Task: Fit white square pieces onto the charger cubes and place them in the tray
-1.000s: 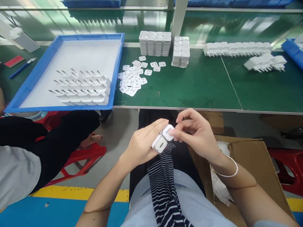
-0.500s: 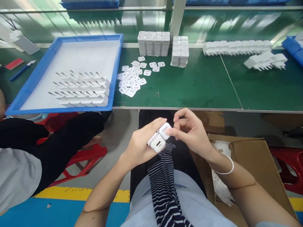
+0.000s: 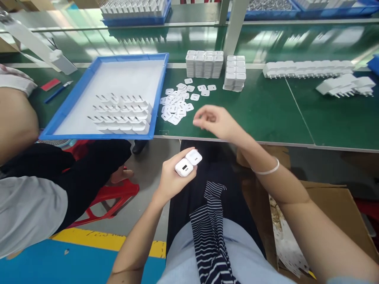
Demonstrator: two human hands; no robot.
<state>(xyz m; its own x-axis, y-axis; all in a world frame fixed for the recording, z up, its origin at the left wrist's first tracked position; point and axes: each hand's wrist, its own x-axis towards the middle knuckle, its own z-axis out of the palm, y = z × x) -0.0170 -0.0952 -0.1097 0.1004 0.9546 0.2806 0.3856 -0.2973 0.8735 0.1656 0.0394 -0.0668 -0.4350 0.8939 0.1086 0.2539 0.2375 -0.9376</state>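
My left hand (image 3: pixel 173 179) holds two white charger plugs (image 3: pixel 188 162) side by side above my lap, their port faces up. My right hand (image 3: pixel 213 121) is raised over the front edge of the green table (image 3: pixel 251 110), fingers pinched loosely together and blurred; whether anything small is between them I cannot tell. It is close to a scatter of small white square labels (image 3: pixel 177 105) on the table.
A blue tray (image 3: pixel 74 102) holds rows of white plugs lying on their sides. Stacks of white plugs (image 3: pixel 204 64) stand at the back, with more rows (image 3: pixel 308 69) to the right. A cardboard box (image 3: pixel 325 213) sits at my right. Another person's arm (image 3: pixel 14 122) and legs are at left.
My right hand has left the plugs and moved up and left toward the labels on the table. My left hand keeps the two plugs. The view shifted slightly upward.
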